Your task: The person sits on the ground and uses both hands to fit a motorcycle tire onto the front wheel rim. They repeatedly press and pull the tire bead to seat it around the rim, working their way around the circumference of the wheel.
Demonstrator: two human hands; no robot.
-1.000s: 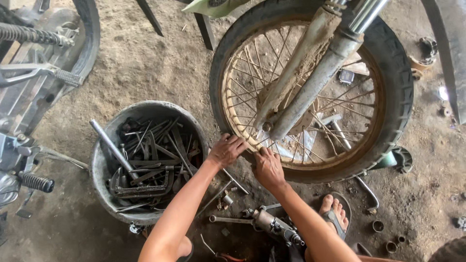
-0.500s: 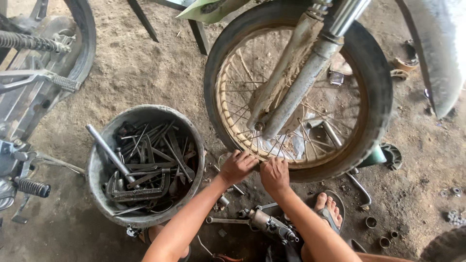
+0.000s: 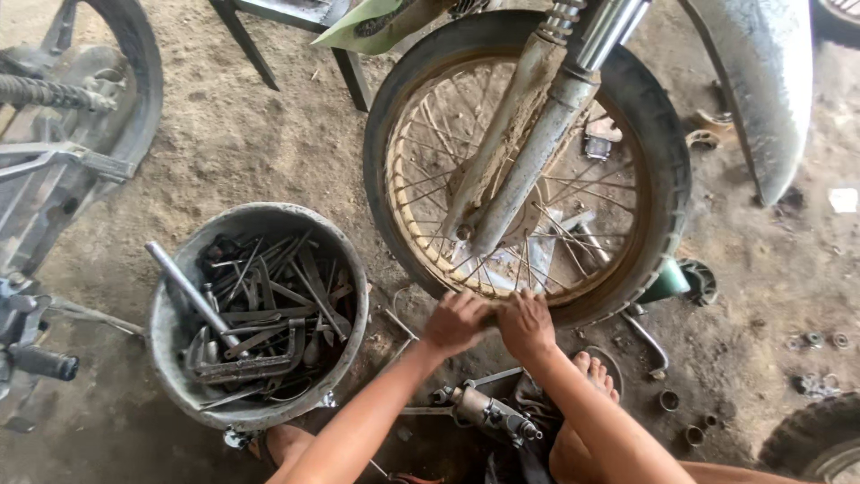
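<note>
Both hands at the bottom of the tyre, side by side and touching. Left hand has its fingers curled over the lower tyre wall and pressed together on the rubber. Right hand lies with its palm down on the same stretch, fingers closed against the tyre; whether either hand pinches anything smaller there, cannot tell.

Wheel stands upright on the dirt floor, in the middle of the view. Rim is yellowed, spokes thin and dusty. Fork leg, mud-caked, runs from the top down to the hub.

Left of the wheel, near it, a grey bucket full of spanners and a long steel bar. A bare foot rests just below the right hand. A small metal part lies on the floor between the forearms. Loose rings and nuts scattered toward the right edge of the floor.
</note>
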